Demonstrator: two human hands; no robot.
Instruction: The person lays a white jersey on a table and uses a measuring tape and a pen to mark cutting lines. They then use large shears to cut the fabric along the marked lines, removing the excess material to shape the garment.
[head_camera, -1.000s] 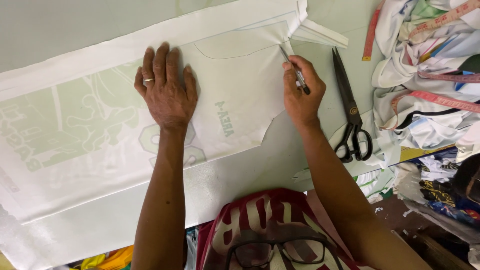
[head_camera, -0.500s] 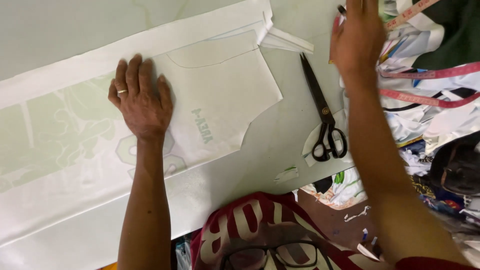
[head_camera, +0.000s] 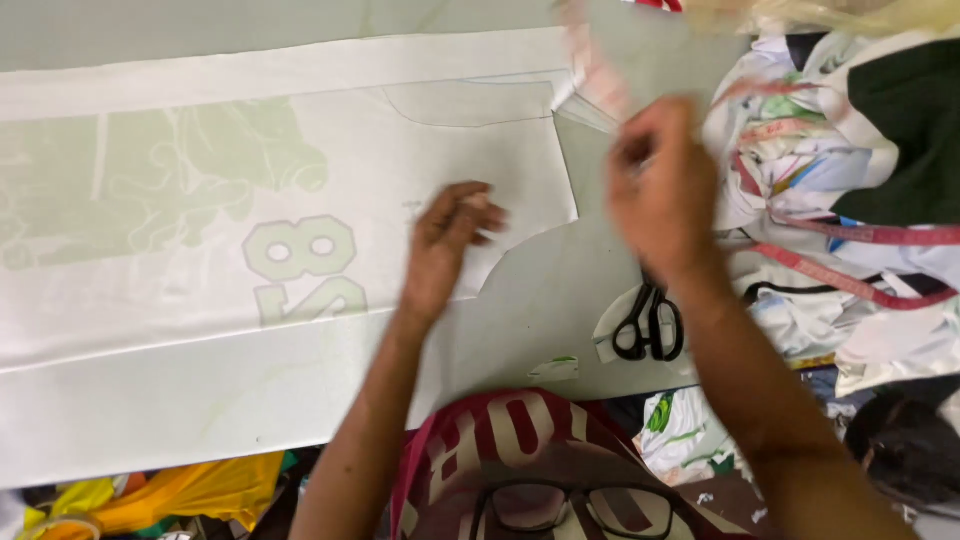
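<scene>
The left hand (head_camera: 445, 250) rests on a white paper pattern (head_camera: 480, 170) atop pale printed fabric (head_camera: 170, 250) on the tabletop (head_camera: 540, 310), fingers loosely curled. The right hand (head_camera: 660, 190), blurred, hovers over black scissors (head_camera: 650, 325); its grip cannot be told.

Single head-worn view, looking steeply down, close over the table (head_camera: 520, 330), no second view
</scene>
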